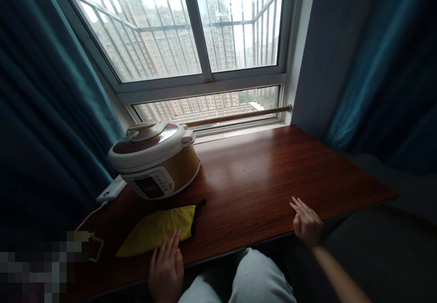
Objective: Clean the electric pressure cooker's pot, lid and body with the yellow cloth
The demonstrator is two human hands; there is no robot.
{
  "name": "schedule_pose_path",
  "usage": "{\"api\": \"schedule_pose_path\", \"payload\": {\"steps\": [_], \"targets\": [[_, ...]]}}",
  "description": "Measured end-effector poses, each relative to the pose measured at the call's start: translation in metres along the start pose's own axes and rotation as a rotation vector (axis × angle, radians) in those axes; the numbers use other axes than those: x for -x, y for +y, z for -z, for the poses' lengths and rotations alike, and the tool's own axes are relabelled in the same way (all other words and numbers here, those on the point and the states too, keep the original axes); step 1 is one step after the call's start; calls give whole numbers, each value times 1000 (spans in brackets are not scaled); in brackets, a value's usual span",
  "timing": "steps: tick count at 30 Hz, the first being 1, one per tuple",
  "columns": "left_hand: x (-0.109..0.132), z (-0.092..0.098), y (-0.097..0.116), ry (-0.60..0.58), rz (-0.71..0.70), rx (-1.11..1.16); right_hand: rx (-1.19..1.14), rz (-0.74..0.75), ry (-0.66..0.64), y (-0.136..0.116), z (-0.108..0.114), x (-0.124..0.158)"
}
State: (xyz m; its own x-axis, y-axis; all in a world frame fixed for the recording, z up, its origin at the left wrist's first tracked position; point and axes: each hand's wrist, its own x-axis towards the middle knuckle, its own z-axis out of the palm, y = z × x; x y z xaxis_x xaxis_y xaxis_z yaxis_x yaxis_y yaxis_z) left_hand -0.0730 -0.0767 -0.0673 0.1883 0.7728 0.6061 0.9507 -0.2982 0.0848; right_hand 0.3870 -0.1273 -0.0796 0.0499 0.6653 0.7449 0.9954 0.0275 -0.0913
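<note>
Nearby, cooker (155, 162) (cloth (157, 231) in front)

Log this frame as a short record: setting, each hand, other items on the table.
setting: wooden table under a window, teal curtains at the sides
left hand: open, flat, fingertips on the near edge of the yellow cloth
right hand: open, flat on bare table near the front edge
other items: lidded electric cooker behind the cloth; white device with cable; wooden rod by the sill
</note>
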Motion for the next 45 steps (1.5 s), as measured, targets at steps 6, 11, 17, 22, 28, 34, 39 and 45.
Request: {"api": "schedule_pose_path", "payload": {"steps": [6,11,17,22,28,34,39,45], "targets": [[1,-1,-1,15,-17,-45,3,7,10,0,-2,0],[-1,-3,-4,35,-51,-69,8,14,10,0,-3,1],[-1,-2,-5,33,-70,-62,10,-4,20,0,-4,1],[0,0,-4,45,-51,-49,16,-3,25,0,-4,2],[-1,-1,-3,45,-51,-26,1,-15,25,1,-5,2],[1,0,-9,62,-94,39,-269,-231,132,-26,16,-21],[-41,17,-3,-63,-112,44,-802,-559,146,-129,55,-113],[-92,6,42,-287,62,-82,-867,-199,-496,-264,49,-186]]}}
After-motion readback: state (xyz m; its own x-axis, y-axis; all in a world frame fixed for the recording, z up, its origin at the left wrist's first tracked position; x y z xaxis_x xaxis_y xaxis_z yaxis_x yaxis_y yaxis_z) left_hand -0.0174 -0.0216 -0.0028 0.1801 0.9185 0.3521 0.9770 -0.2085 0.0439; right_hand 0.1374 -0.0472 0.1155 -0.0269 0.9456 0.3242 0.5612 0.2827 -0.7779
